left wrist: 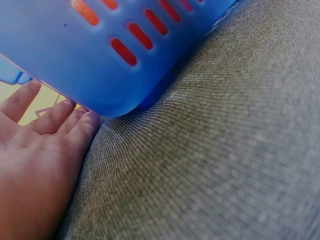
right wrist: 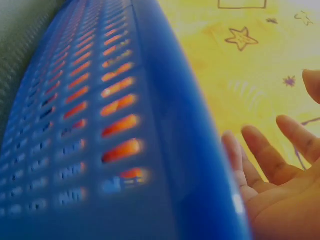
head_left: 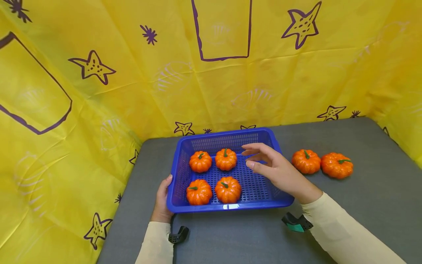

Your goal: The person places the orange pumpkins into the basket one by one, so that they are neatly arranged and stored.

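Observation:
A blue plastic basket (head_left: 230, 208) with slotted walls sits on the grey table. Inside it, two small orange pumpkins, a left one (head_left: 200, 161) and a right one (head_left: 226, 159), lie toward the back. In front of them are two more, a left one (head_left: 199, 192) and a right one (head_left: 228, 189). My left hand (head_left: 162, 200) rests against the basket's left side, its thumb beside the rim; in the left wrist view its fingers (left wrist: 52, 117) extend nearly straight along the outer wall. Over the basket's right part hovers my right hand (head_left: 278, 170), fingers loosely bent and holding nothing.
Right of the basket, two further pumpkins, one nearer (head_left: 306, 161) and one farther right (head_left: 337, 165), lie side by side on the grey tabletop (head_left: 372, 198). A yellow cloth (head_left: 211, 88) with starfish drawings hangs behind and along both sides.

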{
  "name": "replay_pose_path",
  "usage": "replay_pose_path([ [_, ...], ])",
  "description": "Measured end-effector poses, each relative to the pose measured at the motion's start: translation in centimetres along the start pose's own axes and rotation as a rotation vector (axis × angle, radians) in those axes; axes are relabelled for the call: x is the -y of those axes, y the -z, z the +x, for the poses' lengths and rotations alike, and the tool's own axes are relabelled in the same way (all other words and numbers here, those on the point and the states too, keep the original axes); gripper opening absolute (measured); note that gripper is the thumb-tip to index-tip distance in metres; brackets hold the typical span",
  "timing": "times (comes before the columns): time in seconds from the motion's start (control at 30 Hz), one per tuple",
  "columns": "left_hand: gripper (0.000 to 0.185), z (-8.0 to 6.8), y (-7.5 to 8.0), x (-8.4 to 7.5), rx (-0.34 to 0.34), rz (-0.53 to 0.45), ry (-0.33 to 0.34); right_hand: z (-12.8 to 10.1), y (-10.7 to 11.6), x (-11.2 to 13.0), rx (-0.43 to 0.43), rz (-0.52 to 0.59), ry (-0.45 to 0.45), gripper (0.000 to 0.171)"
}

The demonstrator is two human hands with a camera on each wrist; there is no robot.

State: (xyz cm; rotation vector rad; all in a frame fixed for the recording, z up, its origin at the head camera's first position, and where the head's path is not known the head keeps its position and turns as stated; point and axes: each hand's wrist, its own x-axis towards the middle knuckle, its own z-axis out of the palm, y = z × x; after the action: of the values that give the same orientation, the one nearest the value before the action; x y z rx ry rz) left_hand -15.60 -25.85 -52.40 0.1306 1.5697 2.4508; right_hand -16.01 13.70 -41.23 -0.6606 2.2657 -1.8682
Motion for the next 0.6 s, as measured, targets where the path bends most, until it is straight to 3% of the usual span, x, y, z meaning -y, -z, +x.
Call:
replay_pose_path([
  [0.6,0.048,0.0,0.1,0.1,-0.021,0.006,0.009,-2.7,3.2,-0.4,-0.113,-0.020,0.016,0.047],
])
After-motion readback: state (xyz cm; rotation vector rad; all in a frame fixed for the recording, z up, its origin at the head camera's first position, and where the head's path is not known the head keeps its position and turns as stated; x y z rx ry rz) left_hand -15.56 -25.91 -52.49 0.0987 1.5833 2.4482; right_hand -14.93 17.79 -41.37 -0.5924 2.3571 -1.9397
